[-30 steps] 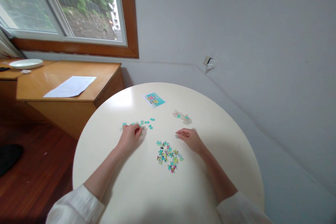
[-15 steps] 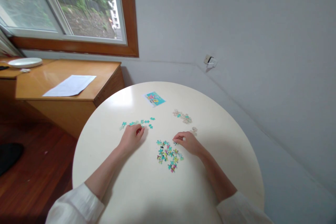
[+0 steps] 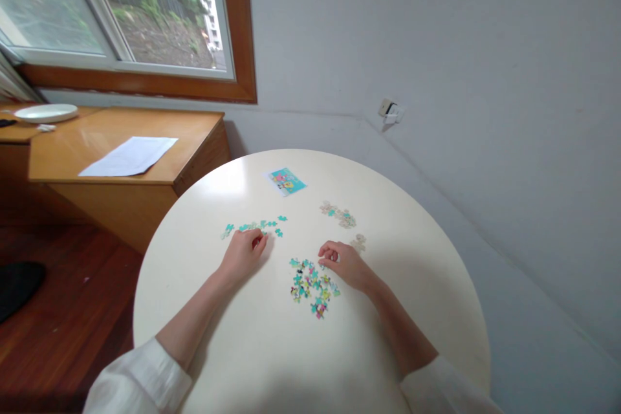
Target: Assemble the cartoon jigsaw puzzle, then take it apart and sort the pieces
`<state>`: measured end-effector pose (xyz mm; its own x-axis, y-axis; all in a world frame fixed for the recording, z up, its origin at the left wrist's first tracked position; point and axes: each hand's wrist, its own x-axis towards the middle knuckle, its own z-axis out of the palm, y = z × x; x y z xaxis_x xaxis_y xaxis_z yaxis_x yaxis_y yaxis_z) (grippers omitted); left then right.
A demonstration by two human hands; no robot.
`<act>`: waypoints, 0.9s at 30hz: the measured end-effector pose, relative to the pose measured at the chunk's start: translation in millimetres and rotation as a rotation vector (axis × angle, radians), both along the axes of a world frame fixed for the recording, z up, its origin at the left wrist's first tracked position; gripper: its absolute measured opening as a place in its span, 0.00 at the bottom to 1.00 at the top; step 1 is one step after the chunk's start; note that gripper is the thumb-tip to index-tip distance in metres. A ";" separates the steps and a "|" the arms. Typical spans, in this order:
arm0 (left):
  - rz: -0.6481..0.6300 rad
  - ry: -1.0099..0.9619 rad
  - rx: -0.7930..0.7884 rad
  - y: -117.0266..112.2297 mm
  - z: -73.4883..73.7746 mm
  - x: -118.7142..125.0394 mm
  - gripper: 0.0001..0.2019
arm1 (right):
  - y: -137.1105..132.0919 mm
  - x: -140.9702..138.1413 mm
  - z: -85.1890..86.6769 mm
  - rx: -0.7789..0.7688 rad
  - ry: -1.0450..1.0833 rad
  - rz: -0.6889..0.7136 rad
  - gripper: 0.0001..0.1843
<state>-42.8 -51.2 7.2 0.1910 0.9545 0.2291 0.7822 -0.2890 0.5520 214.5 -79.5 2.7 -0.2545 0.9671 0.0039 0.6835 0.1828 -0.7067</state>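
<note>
My left hand (image 3: 244,251) rests on the round white table (image 3: 272,362), its fingers curled in. Whatever those fingers may hold is hidden. Just beyond it lie scattered turquoise jigsaw pieces (image 3: 272,224). At the upper right edge of a loose pile of mixed-colour jigsaw pieces (image 3: 310,281) is my right hand (image 3: 347,263). Its thumb and bent fingertips are apart, with a gap between them. A small piece shows just under the thumb, and I see nothing gripped. Behind this hand are face-down pale pieces (image 3: 358,242), partly covered by it.
Farther back sit more pale pieces (image 3: 344,217), a few turquoise among them. A picture card (image 3: 287,182) with cartoon figures lies near the far edge. Left of the table stands a wooden desk (image 3: 160,165) with a paper sheet (image 3: 130,156) and a white plate (image 3: 47,113).
My right hand's fingertips have parted from a pinch and shifted very slightly at the pile's edge. The left hand has stayed in place.
</note>
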 end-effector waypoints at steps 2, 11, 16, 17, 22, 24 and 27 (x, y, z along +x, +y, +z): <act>0.000 0.001 0.000 -0.2 0.5 0.4 0.17 | -0.5 -0.6 1.8 0.013 -0.025 -0.007 0.05; -0.002 -0.003 0.004 -0.4 0.8 0.8 0.18 | 2.4 1.3 -1.5 0.068 -0.125 -0.081 0.09; -0.007 -0.009 0.008 0.7 -0.8 -0.5 0.18 | 7.9 16.6 -2.5 0.111 0.111 -0.213 0.08; -0.007 -0.009 0.008 0.9 -0.8 -0.5 0.18 | 9.0 22.9 -1.0 0.143 0.109 -0.276 0.09; -0.009 -0.011 0.011 0.5 -0.4 0.6 0.18 | 12.0 58.8 5.8 0.177 -0.091 -0.521 0.09; -0.012 -0.015 0.006 -0.1 -0.2 1.1 0.18 | 11.4 67.7 6.6 0.150 -0.151 -0.552 0.08; -0.015 -0.016 0.007 -0.6 -0.3 1.1 0.18 | 9.9 71.6 5.8 0.131 -0.174 -0.545 0.09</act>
